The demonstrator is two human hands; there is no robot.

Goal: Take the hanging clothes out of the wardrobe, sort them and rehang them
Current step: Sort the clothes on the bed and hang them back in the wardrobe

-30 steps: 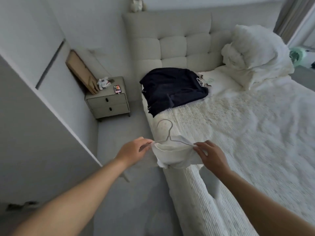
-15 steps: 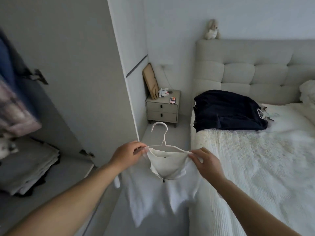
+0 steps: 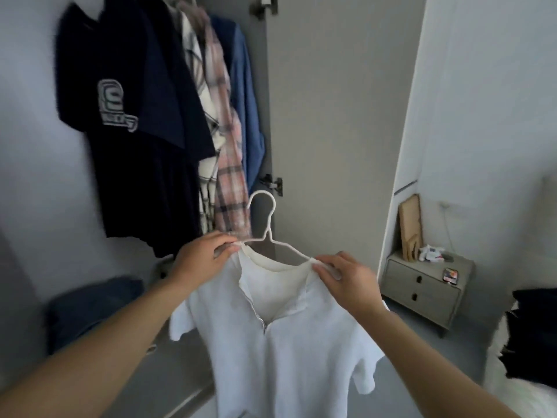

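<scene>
A white short-sleeved shirt (image 3: 289, 342) hangs on a white wire hanger (image 3: 265, 218) in front of me. My left hand (image 3: 202, 260) pinches the shirt's left shoulder at the hanger's end. The right shoulder is pinched by my right hand (image 3: 346, 282). The hanger's hook points up, just below the clothes in the open wardrobe. Hanging there are a dark navy T-shirt with a pale logo (image 3: 129, 116), a plaid shirt (image 3: 223, 140) and a blue shirt (image 3: 247, 110). Dark clothes (image 3: 533, 333) lie on the bed at the right edge.
The wardrobe door (image 3: 337, 116) stands open behind the hanger. Folded blue clothes (image 3: 90, 306) lie on a shelf at lower left. A grey bedside cabinet (image 3: 425, 291) with a phone and small items stands at the right, beside the white bed (image 3: 518, 396).
I have turned left from the bed to the wardrobe, carrying the white shirt on its hanger with both hands. The shirt was lifted off the bed and now hangs unfolded.
</scene>
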